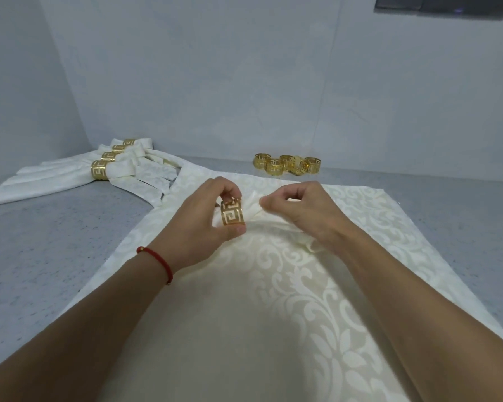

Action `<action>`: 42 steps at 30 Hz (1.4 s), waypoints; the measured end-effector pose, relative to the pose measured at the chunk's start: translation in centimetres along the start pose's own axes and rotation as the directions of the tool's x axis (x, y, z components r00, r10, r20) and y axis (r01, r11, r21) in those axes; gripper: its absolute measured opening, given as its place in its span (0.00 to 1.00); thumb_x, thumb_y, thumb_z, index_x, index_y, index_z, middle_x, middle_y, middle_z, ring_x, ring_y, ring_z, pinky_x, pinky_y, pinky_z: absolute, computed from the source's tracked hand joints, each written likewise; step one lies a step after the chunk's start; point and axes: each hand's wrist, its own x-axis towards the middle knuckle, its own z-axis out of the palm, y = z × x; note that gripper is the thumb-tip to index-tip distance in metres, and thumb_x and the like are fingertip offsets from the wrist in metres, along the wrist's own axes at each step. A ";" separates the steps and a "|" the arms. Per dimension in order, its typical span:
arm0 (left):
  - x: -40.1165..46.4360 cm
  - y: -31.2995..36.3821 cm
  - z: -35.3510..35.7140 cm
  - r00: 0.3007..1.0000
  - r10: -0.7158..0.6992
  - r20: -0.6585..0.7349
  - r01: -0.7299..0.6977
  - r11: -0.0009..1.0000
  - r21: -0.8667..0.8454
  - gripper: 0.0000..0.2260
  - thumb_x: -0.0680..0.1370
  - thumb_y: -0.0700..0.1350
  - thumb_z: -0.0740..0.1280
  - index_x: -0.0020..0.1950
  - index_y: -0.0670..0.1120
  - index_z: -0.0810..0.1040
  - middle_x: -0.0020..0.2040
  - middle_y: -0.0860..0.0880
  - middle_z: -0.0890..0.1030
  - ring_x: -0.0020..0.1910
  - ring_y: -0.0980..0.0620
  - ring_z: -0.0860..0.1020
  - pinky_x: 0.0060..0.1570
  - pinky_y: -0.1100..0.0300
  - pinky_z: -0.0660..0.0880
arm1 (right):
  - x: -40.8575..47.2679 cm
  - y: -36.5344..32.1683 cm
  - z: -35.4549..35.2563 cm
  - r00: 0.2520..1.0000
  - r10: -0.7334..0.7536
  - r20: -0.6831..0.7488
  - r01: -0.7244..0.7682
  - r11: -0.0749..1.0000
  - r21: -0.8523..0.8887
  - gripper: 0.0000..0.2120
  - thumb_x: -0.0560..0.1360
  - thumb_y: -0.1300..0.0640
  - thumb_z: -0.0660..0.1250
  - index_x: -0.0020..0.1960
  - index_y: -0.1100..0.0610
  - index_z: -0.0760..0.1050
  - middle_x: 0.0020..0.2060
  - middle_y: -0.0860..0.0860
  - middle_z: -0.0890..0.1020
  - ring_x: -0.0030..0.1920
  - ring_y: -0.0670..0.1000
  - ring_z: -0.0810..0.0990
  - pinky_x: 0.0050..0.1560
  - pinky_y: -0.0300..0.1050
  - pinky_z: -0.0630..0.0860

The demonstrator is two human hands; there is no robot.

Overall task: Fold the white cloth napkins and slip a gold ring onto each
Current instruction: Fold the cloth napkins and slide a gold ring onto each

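— Napkin [244, 300]: position?
— Flat on the counter [55, 250], centre gathered into a peak beside the ring [233, 212].
— Left hand [198, 224]?
— Thumb and fingers pinch the ring, bore facing right toward the peak.
— Right hand [305, 210]?
— Fingers curled, pinching the peak just right of the ring. It appears the nearer feeder.

I see two bare forearms reaching in from the bottom edge, with no sleeves showing on either one. My left hand [198, 216] and right hand [305, 213] wear no gloves and no finger rings that I can make out. Around the left wrist sits a thin red cord bracelet [157, 258] with one small gold bead [141, 249] on it.
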 end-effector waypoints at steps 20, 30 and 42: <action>0.7 5.0 -5.1 0.874 -0.229 0.429 0.427 0.784 -0.451 0.12 0.80 0.41 0.69 0.62 0.50 0.81 0.52 0.43 0.84 0.44 0.44 0.83 0.51 0.50 0.79 | -1.7 -3.9 -3.3 0.986 -0.069 0.155 0.088 0.988 -0.125 0.12 0.81 0.49 0.68 0.61 0.53 0.76 0.46 0.59 0.87 0.40 0.60 0.88 0.50 0.55 0.82; -4.2 5.4 -4.8 0.921 -0.228 0.315 0.343 0.858 -0.381 0.15 0.71 0.44 0.78 0.57 0.49 0.84 0.51 0.51 0.86 0.51 0.54 0.83 0.50 0.64 0.78 | -6.2 -2.6 -2.1 0.905 -0.321 0.281 0.381 0.904 -0.194 0.12 0.75 0.49 0.76 0.52 0.51 0.76 0.31 0.48 0.81 0.30 0.52 0.77 0.39 0.49 0.75; -6.7 7.5 -6.8 0.863 -0.219 0.455 0.345 0.914 -0.215 0.16 0.71 0.45 0.79 0.58 0.53 0.84 0.36 0.53 0.82 0.28 0.55 0.77 0.27 0.60 0.75 | -8.7 -3.4 -0.9 0.921 0.010 0.390 0.005 0.999 -0.037 0.10 0.78 0.52 0.74 0.46 0.56 0.75 0.37 0.50 0.79 0.38 0.48 0.77 0.46 0.44 0.76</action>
